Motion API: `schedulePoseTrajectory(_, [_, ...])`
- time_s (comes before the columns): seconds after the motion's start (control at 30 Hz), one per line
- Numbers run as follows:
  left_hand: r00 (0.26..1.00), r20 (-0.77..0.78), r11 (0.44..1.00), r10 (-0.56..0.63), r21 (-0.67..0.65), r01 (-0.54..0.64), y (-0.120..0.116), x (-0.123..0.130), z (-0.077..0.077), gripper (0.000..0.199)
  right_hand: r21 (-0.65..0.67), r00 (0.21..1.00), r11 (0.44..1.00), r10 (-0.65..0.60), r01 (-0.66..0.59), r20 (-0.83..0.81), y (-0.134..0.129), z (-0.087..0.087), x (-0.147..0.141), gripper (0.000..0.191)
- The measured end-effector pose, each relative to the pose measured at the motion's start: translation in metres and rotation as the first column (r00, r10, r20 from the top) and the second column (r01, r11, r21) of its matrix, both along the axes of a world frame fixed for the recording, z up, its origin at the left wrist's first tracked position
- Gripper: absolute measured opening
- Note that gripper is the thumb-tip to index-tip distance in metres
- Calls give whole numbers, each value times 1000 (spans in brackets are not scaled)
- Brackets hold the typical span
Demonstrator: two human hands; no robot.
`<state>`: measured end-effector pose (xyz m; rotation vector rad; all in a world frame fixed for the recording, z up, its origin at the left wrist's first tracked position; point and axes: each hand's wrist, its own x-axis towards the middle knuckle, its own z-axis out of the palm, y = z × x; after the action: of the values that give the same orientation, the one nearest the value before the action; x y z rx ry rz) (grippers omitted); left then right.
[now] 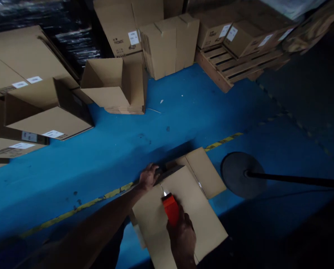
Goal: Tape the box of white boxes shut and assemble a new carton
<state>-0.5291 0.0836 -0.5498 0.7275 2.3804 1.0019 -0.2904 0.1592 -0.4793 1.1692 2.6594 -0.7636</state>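
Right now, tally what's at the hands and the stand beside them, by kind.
Cardboard box under both hands: 1
Orange tape dispenser in the right hand: 1
Black round stand base: 1
Left hand presses the box's far edge.
Total: 3

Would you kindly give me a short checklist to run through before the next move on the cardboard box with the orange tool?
1. Left hand steadies the flat brown cardboard box at its far edge: ok.
2. Right hand grips the orange handheld tape dispenser: ok.
3. Dispenser sits on the box's centre seam: ok.
4. Top flaps lie flush: not ok, one flap at the far right angles away.
5. Tape sticking along the seam: cannot tell, too dark.
6. Black round stand base on the blue floor is apart from the box: ok.
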Motion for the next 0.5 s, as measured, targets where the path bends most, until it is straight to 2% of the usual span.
schedulePoseTrajectory(0.13, [970,-83,972,-230,24,233,-1,38,18,49,10,995,998,53,-54,86,1,13,-12,70])
schedulePoseTrajectory(0.23, [894,-140,902,-425,14,431,-9,58,19,63,-28,982,994,110,-107,151,6,29,-25,72])
schedulePoseTrajectory(0.3, [811,-274,853,-517,-84,515,-12,61,16,71,-43,979,990,141,-136,148,10,36,-23,73])
schedulePoseTrajectory(0.4, [612,-522,799,-594,-295,524,-11,59,12,76,-39,978,984,179,-175,108,16,37,13,68])
schedulePoseTrajectory(0.5, [480,-641,793,-599,-393,465,-5,57,11,77,46,982,983,175,-179,69,20,25,88,69])
